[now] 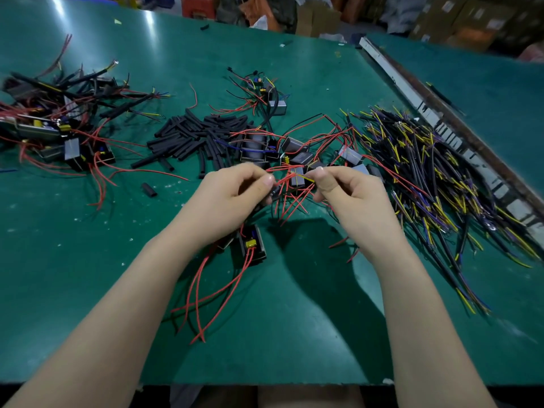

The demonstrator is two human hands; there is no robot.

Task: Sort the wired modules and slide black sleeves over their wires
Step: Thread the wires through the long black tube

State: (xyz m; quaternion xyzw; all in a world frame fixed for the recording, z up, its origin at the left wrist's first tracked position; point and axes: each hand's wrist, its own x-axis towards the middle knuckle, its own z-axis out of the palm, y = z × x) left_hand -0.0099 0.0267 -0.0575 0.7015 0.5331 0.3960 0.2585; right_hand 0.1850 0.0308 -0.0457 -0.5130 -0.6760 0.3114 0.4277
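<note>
Hard to read first: where our left hand point(235, 192) and right hand point(350, 192) meet, the red wires point(290, 198) cross in a tangle and we can't tell which wire belongs to which module. Part of a dark piece sits under the left fingertips, mostly hidden. The left pile is cut off by the frame edge, and the boxes point(459, 22) at the far side are blurred.

Left hand: thumb and fingers curled, pinching red wires. Right hand: thumb and forefinger pinching a yellow wire tip point(307, 178), other fingers curled in. Both hands are raised over the green table point(294, 334), middle of the scene.

Modules: small dark boxes with grey faces, thin red leads. A loose cluster of modules point(297, 154) lies just beyond the hands. One module with a yellow part point(251, 244) lies near, under the left wrist, its red leads trailing toward us. Another small group point(265, 95) sits farther off.

Black sleeves point(200, 136): short tubes heaped left of the cluster, one stray sleeve point(149, 189) lying apart, nearer.

Far left, a pile of modules with sleeved wires point(59, 119). Right, a big heap of black, yellow and purple wires point(435, 178) beside a worn table edge strip point(441, 128).
</note>
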